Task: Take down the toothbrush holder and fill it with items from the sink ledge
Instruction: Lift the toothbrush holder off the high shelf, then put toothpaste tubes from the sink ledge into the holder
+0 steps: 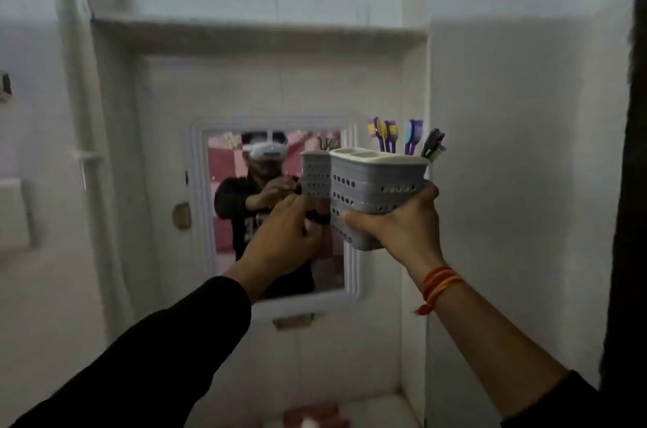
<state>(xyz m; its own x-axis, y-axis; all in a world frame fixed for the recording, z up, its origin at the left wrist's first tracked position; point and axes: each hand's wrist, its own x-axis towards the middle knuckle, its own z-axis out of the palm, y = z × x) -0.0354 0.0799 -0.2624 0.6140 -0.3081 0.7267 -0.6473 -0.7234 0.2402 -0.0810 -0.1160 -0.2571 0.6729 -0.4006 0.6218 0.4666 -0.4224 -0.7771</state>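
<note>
The toothbrush holder (371,193), a grey perforated caddy with a pale top, is up in the air in front of the right edge of the wall mirror (273,217), which reflects it. At its left side the left hand (287,235) has its fingers curled and pressed at the holder's lower back corner; what it pinches there is unclear. The right hand (402,224) is wrapped around the holder's underside, fingers closed on it. Purple toothbrushes (395,137) stick up behind its right end.
</note>
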